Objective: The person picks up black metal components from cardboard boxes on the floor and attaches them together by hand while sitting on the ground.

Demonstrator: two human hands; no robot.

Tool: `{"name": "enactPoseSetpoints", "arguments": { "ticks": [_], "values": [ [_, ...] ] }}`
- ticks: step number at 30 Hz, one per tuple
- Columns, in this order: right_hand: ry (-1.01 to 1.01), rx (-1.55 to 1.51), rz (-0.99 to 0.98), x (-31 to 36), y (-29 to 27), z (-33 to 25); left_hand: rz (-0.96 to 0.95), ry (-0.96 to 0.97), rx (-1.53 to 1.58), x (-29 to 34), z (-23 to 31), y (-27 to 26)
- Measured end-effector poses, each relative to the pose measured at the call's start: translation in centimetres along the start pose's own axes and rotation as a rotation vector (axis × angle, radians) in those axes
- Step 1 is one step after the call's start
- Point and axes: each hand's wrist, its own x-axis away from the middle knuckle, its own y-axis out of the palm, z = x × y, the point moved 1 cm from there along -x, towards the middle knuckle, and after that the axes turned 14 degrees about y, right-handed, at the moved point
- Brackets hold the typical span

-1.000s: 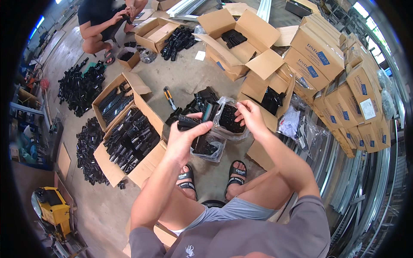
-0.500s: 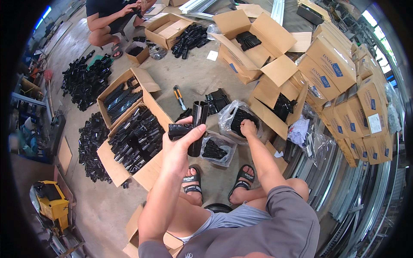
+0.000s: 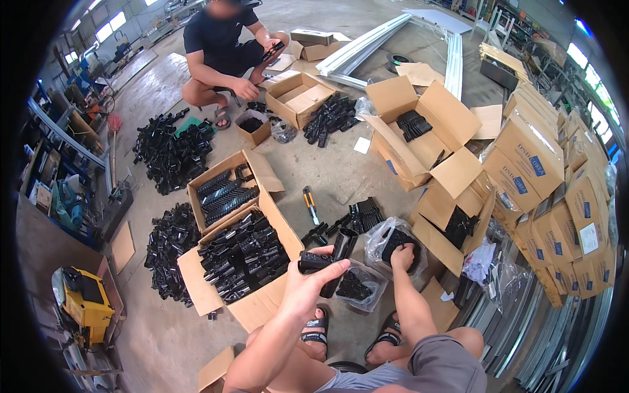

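My left hand [image 3: 308,281] is closed around a black T-shaped pipe fitting [image 3: 344,246], its open end tilted upward. My right hand [image 3: 402,255] reaches into a clear plastic bag [image 3: 375,243] of small black parts. Its fingers are curled down among them, and whatever they grip is hidden. Beside that bag, nearer my feet, another clear bag holds more small black pieces [image 3: 354,286]. Just beyond the fitting, a row of black fittings [image 3: 365,215] lies on the floor.
Left stands an open carton [image 3: 293,230] packed with black fittings, with loose piles [image 3: 171,252] beside it. An orange-handled cutter [image 3: 310,204] lies ahead. Open boxes [image 3: 446,108] and stacked cartons [image 3: 524,160] fill the right. Another person [image 3: 219,49] squats far left, holding a black part.
My view has tilted up, so the scene sits lower and farther right. The other person's one hand has come down toward a small box. My left hand still holds the fitting; my right stays in the bag.
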Motion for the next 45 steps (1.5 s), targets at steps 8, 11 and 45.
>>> {"name": "enactPoseSetpoints", "arguments": {
  "ticks": [8,11,45],
  "values": [
    [-0.248,-0.832,-0.648,16.1,-13.6,-11.0,-0.051,-0.104,0.345,-1.0,0.0,-0.8],
    [-0.606,-0.826,-0.771,21.8,-20.0,-14.2,-0.105,-0.044,0.404,-0.7,0.2,-1.7],
    [-0.120,-1.301,-1.200,23.0,-21.5,-10.8,-0.273,0.538,-0.254,3.3,-1.1,1.3]
  ]
}}
